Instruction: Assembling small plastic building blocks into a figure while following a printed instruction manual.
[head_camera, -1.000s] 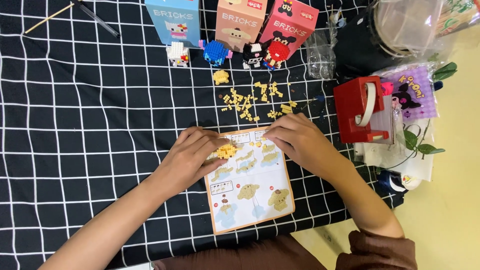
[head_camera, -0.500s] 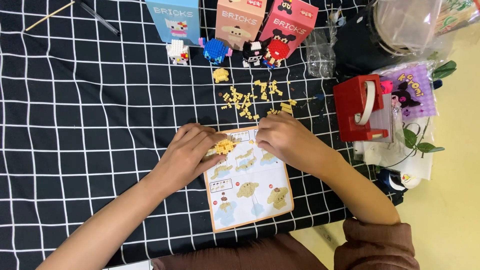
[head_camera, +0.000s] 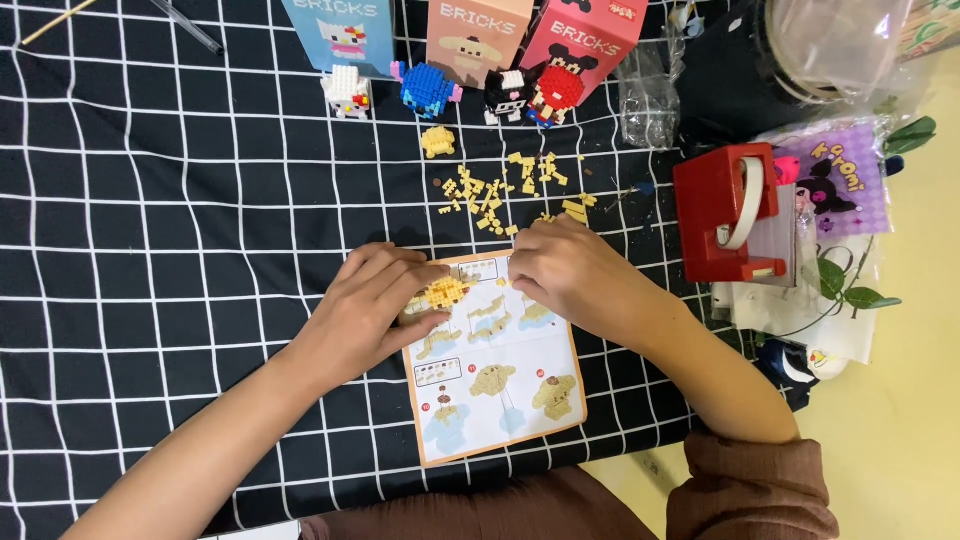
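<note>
My left hand (head_camera: 372, 306) pinches a small yellow brick build (head_camera: 446, 292) over the top of an instruction sheet (head_camera: 497, 372) that lies on a black checked cloth (head_camera: 170, 250). My right hand (head_camera: 570, 275) rests palm down at the sheet's upper right corner, fingers curled near the lower edge of a scatter of loose yellow bricks (head_camera: 500, 185). Whether those fingers hold a brick is hidden. A small separate yellow piece (head_camera: 437, 141) sits above the scatter.
Finished mini brick figures stand at the back: white (head_camera: 347, 90), blue (head_camera: 426, 88), black and red (head_camera: 535, 95), in front of three boxes (head_camera: 470, 30). A red tape dispenser (head_camera: 728, 212), clear plastic bags (head_camera: 650, 95) and a purple packet (head_camera: 835, 180) lie right. The table edge runs along the right.
My right hand has slid up and right from the sheet toward the loose bricks. My left hand keeps hold of the yellow build, nearly still.
</note>
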